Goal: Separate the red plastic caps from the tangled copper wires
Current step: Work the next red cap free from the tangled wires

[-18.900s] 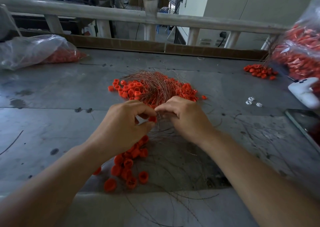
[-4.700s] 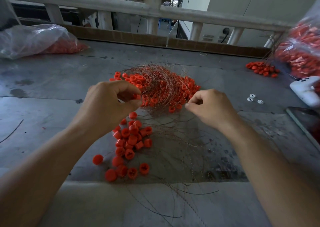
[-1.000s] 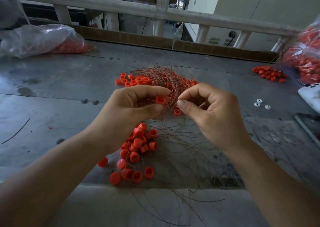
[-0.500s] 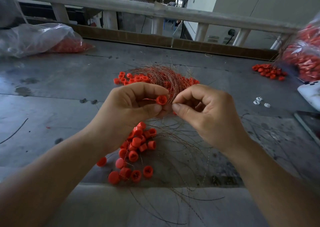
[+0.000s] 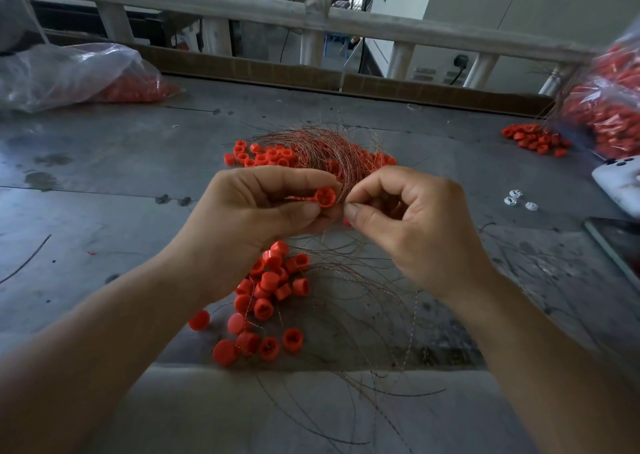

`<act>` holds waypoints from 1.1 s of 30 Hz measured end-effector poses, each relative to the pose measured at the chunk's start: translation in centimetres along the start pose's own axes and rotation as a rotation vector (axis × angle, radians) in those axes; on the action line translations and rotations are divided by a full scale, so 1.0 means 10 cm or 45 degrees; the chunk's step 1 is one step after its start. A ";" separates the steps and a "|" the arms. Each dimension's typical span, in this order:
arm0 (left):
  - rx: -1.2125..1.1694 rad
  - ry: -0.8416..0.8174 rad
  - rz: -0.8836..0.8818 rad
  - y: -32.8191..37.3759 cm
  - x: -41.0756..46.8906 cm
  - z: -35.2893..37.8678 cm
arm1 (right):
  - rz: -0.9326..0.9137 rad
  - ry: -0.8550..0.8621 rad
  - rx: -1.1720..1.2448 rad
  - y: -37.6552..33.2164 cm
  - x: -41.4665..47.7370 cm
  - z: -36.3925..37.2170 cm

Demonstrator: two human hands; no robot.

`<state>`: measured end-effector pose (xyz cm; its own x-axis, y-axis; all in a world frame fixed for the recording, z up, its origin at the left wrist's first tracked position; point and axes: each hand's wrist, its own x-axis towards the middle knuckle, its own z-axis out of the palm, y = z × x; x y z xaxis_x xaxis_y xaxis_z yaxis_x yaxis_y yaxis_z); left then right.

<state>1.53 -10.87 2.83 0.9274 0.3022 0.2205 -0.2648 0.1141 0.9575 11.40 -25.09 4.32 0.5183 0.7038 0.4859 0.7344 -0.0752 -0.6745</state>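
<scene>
Hands, apart seconds ago, have met: left hand (image 5: 249, 218) pinches a round red plastic cap (image 5: 325, 197), right hand (image 5: 415, 225) pinches thin copper wire (image 5: 341, 176) beside it, ready to pull

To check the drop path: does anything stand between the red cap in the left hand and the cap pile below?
Nothing solid: only the thumb of the left hand and thin copper wires lie between the red cap and the cap pile.
</scene>
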 end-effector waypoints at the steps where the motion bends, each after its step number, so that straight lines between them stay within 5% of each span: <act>1: -0.020 -0.009 -0.011 0.00 0.00 0.00 | 0.005 0.006 0.002 0.00 0.00 0.00; 17: -0.086 -0.014 -0.051 0.02 0.02 -0.02 | 0.049 0.012 0.047 0.01 0.01 -0.03; 33: -0.242 -0.228 -0.162 -0.01 0.02 -0.05 | 0.500 -0.300 0.550 0.08 0.04 0.04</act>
<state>1.61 -10.29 2.73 0.9837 0.1042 0.1466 -0.1727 0.3205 0.9314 12.01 -24.60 3.73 0.5668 0.8221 0.0539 0.2403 -0.1023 -0.9653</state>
